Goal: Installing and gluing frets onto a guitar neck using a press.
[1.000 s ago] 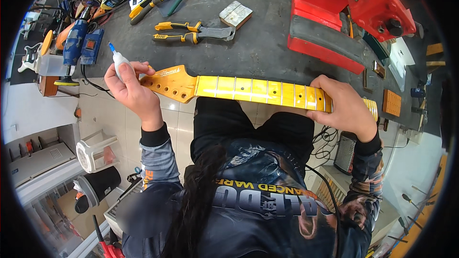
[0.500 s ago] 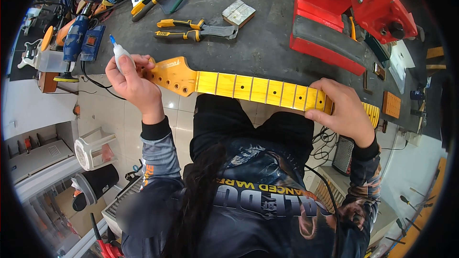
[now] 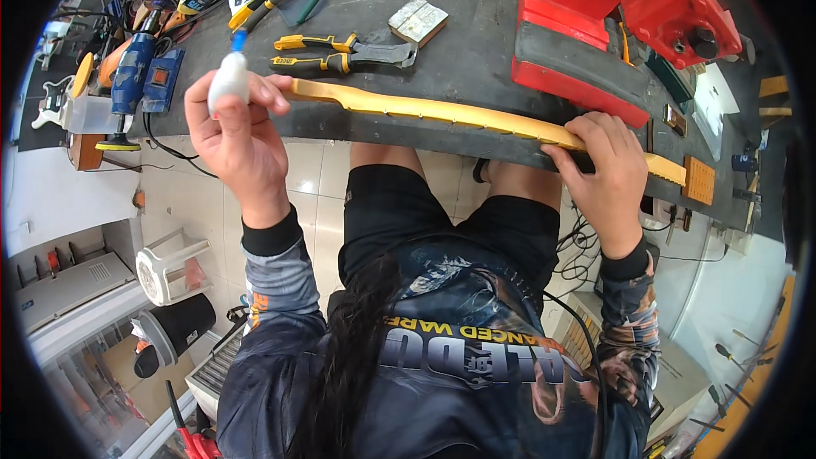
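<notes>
Workbench: dark top, spanning the upper frame. Red vise at 1 o'clock; yellow-handled pliers and a small grey block at 12 o'clock.

Guitar neck: yellow, turned on edge along the bench's near rim. Long axis runs from 10 o'clock to 3 o'clock, headstock end pointing toward 10 o'clock, heel end toward 3 o'clock.

Right hand: closed over the neck near the heel, pressing it to the bench edge.

Left hand: wrapped around a small white squeeze bottle with its blue tip up, beside the headstock end.

Judgement: the step in hand appears to be readying the neck's edge for application from the bottle. The next move calls for tipping the nozzle down onto the edge while the right hand holds the neck steady.
</notes>
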A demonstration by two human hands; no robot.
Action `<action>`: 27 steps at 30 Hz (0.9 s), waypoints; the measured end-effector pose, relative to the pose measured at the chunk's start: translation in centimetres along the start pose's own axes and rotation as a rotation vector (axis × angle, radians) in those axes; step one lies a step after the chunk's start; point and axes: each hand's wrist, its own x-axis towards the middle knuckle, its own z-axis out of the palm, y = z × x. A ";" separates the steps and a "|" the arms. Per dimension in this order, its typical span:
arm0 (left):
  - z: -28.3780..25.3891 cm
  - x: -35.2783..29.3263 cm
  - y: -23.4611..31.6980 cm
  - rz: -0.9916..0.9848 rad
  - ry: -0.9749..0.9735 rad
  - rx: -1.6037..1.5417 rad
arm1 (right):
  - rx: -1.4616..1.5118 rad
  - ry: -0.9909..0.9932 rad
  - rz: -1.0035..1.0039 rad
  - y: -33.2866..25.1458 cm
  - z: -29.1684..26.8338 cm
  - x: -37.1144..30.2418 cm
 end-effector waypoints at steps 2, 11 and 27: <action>0.6 -0.6 0.2 -0.046 -0.078 -0.012 | -0.012 0.011 0.019 0.1 0.5 -0.5; 2.2 -1.8 0.6 -0.136 -0.215 0.088 | -0.032 -0.006 0.021 0.1 1.0 -0.5; 2.2 -2.7 1.2 -0.291 -0.446 0.058 | -0.015 -0.055 0.057 -0.2 0.8 -1.1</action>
